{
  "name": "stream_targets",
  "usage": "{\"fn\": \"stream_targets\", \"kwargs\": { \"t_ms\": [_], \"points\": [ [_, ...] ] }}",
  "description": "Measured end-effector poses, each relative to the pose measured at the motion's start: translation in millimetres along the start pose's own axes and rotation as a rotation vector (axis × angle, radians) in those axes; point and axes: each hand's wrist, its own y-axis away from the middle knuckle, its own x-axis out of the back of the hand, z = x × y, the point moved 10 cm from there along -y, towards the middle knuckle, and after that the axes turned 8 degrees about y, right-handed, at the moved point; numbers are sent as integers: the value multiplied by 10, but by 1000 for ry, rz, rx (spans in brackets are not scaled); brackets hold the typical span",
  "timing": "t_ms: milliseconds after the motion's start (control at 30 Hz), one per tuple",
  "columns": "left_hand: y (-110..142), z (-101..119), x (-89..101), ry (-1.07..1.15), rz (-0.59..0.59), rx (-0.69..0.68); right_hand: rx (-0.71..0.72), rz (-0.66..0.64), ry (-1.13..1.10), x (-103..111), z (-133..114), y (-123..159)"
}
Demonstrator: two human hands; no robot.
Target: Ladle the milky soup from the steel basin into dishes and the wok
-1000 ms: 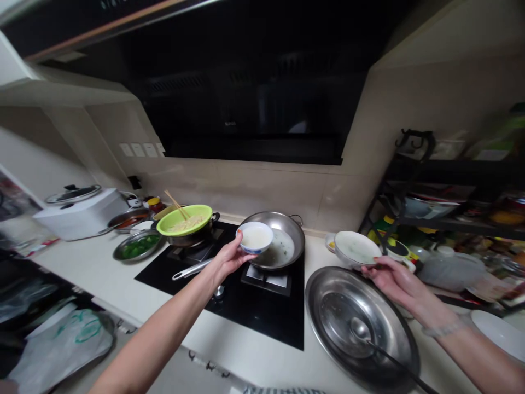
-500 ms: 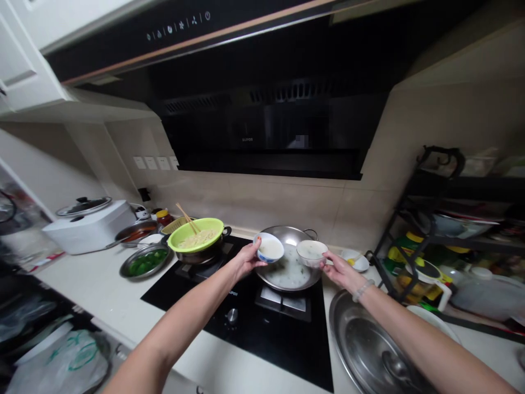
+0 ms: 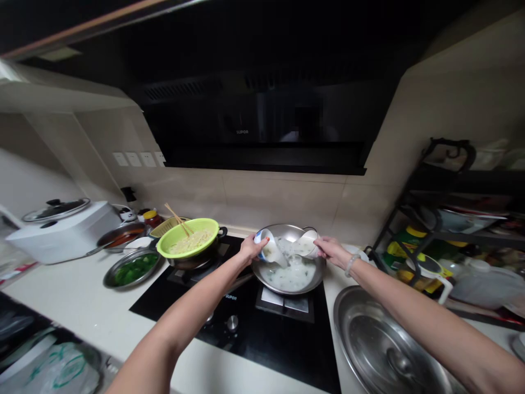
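My left hand (image 3: pixel 251 248) grips a blue-and-white bowl (image 3: pixel 261 253), tipped inward so that white liquid runs from it into the wok (image 3: pixel 262 278). Opposite it, my right hand (image 3: pixel 329 250) holds a pale bowl (image 3: pixel 307 244), likewise tilted over the wok with its rim facing left. Cloudy white soup with dark green bits (image 3: pixel 292 276) fills the bottom of the wok, its surface stirred where the streams land. Both bowls are above the soup, apart from each other. The wok sits on the right burner of a black gas hob (image 3: pixel 279 345).
Left of the wok, a green colander (image 3: pixel 172 247) of noodles with chopsticks rests on a dark pot. Beside it stands a metal dish of green leaves (image 3: pixel 135 269). A large steel lid (image 3: pixel 365 334) lies at the right front, near a black rack (image 3: pixel 404 219). The range hood (image 3: pixel 262 109) hangs above.
Both bowls were held level and full over the wok; now they are tipped toward each other and liquid pours out. The view has shifted slightly to the right.
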Motion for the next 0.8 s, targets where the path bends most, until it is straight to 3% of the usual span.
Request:
{"fn": "stream_targets", "kwargs": {
  "t_ms": [67, 167, 267, 367, 533, 800],
  "points": [
    [-15, 131, 6, -101, -6, -93, 113, 45, 179, 59, -183, -16],
    [48, 437, -26, -361, -11, -337, 333, 73, 419, 62, -509, 23],
    [193, 650, -141, -569, -52, -552, 552, 56, 645, -52, -758, 146],
    [404, 785, -307, -726, -120, -774, 705, 14, 842, -217, -848, 304],
    [678, 841, -504, -946, -207, -994, 809, 3, 1073, -358, -833, 482],
    [830, 837, -593, -1088, -246, -1110, 839, 44, 1171, -308, -837, 533]
  ]
}}
